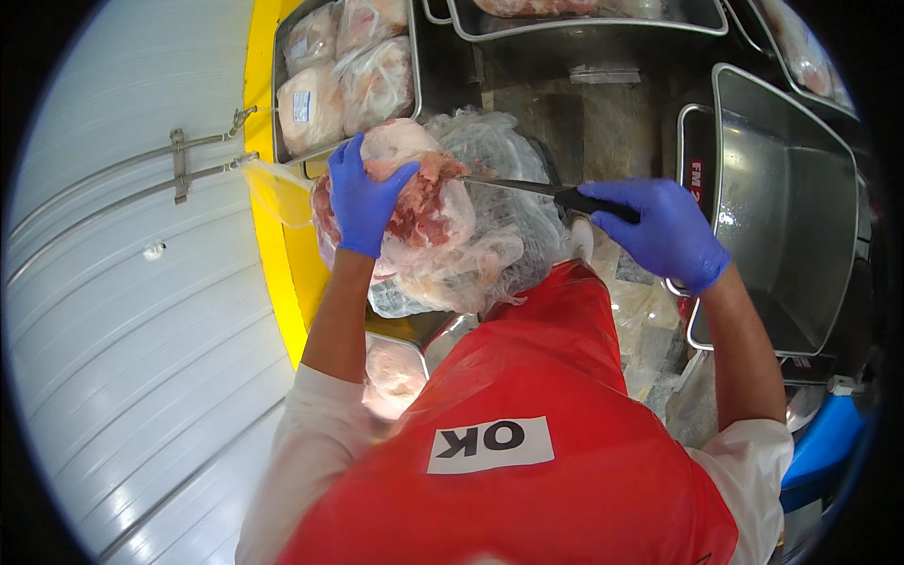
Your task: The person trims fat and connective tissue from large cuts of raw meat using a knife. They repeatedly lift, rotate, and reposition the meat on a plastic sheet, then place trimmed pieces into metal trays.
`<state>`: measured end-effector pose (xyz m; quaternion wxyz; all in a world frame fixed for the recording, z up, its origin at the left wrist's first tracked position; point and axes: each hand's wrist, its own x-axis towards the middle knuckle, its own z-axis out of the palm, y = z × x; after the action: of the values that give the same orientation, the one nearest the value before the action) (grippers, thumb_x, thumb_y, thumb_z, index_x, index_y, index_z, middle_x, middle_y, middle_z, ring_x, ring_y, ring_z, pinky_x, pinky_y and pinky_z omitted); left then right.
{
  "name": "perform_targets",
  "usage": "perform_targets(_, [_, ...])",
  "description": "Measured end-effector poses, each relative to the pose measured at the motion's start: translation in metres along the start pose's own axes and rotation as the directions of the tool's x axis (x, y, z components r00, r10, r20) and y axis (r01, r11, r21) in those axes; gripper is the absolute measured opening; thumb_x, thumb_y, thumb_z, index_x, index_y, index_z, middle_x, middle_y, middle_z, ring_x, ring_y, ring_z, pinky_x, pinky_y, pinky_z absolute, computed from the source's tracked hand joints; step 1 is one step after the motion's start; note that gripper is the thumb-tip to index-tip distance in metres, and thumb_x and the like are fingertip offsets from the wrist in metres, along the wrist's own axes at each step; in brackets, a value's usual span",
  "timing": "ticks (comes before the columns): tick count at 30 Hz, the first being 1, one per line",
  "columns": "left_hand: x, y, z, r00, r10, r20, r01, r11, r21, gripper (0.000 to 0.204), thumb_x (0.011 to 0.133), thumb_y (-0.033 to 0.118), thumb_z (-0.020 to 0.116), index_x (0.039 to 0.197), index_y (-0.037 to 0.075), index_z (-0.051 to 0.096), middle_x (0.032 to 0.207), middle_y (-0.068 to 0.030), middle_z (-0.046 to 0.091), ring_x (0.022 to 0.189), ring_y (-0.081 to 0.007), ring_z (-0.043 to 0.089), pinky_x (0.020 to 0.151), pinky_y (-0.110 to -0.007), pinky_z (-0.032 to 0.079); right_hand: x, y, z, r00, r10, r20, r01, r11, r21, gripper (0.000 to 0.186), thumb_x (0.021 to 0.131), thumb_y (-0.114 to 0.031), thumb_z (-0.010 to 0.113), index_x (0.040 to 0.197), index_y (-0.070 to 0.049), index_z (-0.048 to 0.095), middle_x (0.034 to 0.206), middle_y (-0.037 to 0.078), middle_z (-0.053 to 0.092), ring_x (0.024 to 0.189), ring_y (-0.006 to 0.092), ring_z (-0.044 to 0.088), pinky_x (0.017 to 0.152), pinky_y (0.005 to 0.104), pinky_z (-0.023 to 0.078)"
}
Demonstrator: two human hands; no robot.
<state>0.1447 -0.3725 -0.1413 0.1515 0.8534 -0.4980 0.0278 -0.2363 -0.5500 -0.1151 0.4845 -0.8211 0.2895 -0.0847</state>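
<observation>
A large piece of raw meat (428, 212), red with pale fat, lies in front of me with clear plastic wrap (508, 179) bunched under it and to its right. My left hand (365, 196), in a blue glove, presses on the meat's left part with thumb and fingers spread around it. In my right hand (670, 226), also gloved in blue, is the black handle of a knife (527, 185). Its blade points left, and the tip meets the meat's right side; whether it is inside the flesh I cannot tell.
A metal bin (414, 85) of bagged meat pieces (377, 89) stands far left, beside a yellow edge (273, 254) and a white wall (141, 330). A deep metal bin (782, 207) is at the right. Another metal bin (593, 28) with meat stands at the back.
</observation>
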Motion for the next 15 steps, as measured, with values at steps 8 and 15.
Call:
perform_targets(8, [0.001, -0.007, 0.002, 1.0, -0.005, 0.005, 0.006, 0.999, -0.046, 0.097, 0.069, 0.046, 0.094, 0.143, 0.001, 0.053, 0.138, -0.0224, 0.056, 0.128, -0.0386, 0.055, 0.108, -0.047, 0.048, 0.065, -0.053, -0.023, 0.976, -0.06, 0.21, 0.109, 0.967, -0.23, 0.031, 0.088, -0.02, 0.079, 0.117, -0.009, 0.077, 0.096, 0.017, 0.076, 0.085, 0.0338, 0.074, 0.077, 0.0387, 0.059])
perform_targets(15, [0.003, -0.008, -0.002, 0.999, -0.044, 0.026, 0.046, 0.993, -0.106, 0.096, 0.069, 0.048, 0.094, 0.144, 0.002, 0.054, 0.142, -0.0222, 0.053, 0.129, -0.0387, 0.056, 0.108, -0.046, 0.049, 0.074, -0.093, 0.005, 0.956, -0.205, 0.212, 0.271, 0.895, -0.354, 0.019, 0.091, -0.025, 0.071, 0.104, -0.013, 0.077, 0.086, 0.012, 0.075, 0.082, 0.035, 0.071, 0.075, 0.0471, 0.057])
